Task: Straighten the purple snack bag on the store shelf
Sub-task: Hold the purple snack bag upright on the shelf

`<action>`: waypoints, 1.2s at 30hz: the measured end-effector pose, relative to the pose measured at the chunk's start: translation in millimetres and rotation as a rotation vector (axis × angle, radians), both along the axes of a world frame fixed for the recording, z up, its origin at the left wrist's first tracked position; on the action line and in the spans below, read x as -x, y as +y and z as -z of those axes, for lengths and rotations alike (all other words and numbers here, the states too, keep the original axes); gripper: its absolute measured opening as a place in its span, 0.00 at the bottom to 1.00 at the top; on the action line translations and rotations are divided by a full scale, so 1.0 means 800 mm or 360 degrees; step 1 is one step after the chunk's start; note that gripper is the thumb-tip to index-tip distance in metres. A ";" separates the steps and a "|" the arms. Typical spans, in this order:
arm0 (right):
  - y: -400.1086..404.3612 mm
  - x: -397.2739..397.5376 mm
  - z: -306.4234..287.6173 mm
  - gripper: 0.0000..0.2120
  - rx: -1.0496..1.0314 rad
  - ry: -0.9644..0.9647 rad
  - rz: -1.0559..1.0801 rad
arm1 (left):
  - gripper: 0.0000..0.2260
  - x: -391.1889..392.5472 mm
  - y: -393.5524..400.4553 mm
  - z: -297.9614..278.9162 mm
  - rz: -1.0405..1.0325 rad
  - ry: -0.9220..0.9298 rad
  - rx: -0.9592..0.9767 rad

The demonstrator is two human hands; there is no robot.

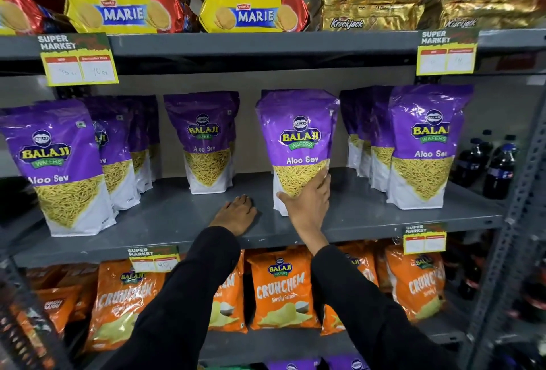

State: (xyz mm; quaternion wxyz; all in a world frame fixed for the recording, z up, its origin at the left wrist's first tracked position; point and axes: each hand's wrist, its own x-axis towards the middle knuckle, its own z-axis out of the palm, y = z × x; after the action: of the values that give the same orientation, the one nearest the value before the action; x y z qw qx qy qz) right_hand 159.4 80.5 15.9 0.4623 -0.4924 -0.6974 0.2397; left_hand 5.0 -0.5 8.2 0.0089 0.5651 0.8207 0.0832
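A purple Balaji Aloo Sev snack bag (298, 139) stands upright at the middle of the grey shelf (183, 222). My right hand (308, 204) grips its lower front, thumb on the left corner and fingers wrapped round the right side. My left hand (236, 216) rests palm down on the bare shelf just left of the bag, fingers slightly curled, holding nothing. Both arms wear black sleeves.
More purple bags stand on the same shelf: one behind at centre-left (206, 142), a row at left (56, 168) and a row at right (425, 148). Dark drink bottles (499, 168) sit at far right. Marie and Krackjack packs fill the shelf above, orange Crunchem bags (280, 287) the one below.
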 end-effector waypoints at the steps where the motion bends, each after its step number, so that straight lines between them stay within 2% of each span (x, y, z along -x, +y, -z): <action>1: -0.003 -0.003 0.001 0.62 -0.0011 -0.0005 0.0011 | 0.22 0.000 0.000 0.000 -0.0009 0.0003 0.0003; 36: -0.005 -0.007 0.017 0.60 -0.0172 -0.0058 0.0202 | 0.22 0.006 0.005 0.009 -0.0042 -0.0066 -0.0070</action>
State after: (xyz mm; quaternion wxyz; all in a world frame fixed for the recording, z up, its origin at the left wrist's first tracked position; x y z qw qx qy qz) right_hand 165.0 76.4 2.6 0.4896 -0.5143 -0.6850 0.1630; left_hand 0.6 3.7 1.1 0.0124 0.5524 0.8258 0.1130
